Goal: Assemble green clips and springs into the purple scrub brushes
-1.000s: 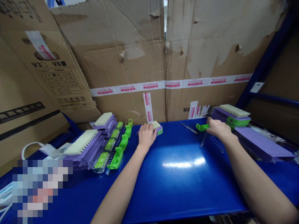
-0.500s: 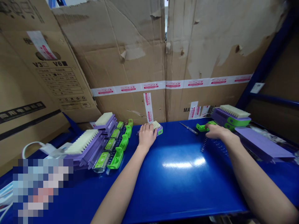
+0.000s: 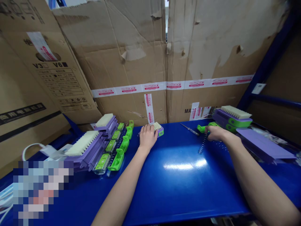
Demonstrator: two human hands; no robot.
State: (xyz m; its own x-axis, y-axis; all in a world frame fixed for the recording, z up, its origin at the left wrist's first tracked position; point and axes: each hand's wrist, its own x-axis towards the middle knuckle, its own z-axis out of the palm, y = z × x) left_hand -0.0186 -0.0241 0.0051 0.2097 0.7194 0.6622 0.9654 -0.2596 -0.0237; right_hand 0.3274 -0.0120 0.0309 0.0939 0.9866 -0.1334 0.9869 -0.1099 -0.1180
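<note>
My left hand (image 3: 148, 136) is wrapped over a small purple-and-green brush (image 3: 158, 126) with cream bristles up, lying near the cardboard; the palm hides much of it. At the right, my right hand (image 3: 215, 133) pinches the upper end of a thin metal coil spring (image 3: 202, 145), whose lower end slants down toward me. Just behind those fingers lies a bright green plastic clip (image 3: 202, 128), partly covered by the hand. A slim screwdriver with a clear handle (image 3: 192, 130) rests between both hands.
Purple brush heads (image 3: 82, 143), clear-cased green parts (image 3: 103, 161), springs and green clips (image 3: 117, 160) line the left. Stacked brushes (image 3: 235, 112) and a purple cover (image 3: 265, 142) stand right. Cardboard (image 3: 131, 66) walls the back of the blue table (image 3: 178, 191).
My right hand has come down from the green clip to the spring, and the spring's lower end has swung slightly left. My left hand has stayed on the brush.
</note>
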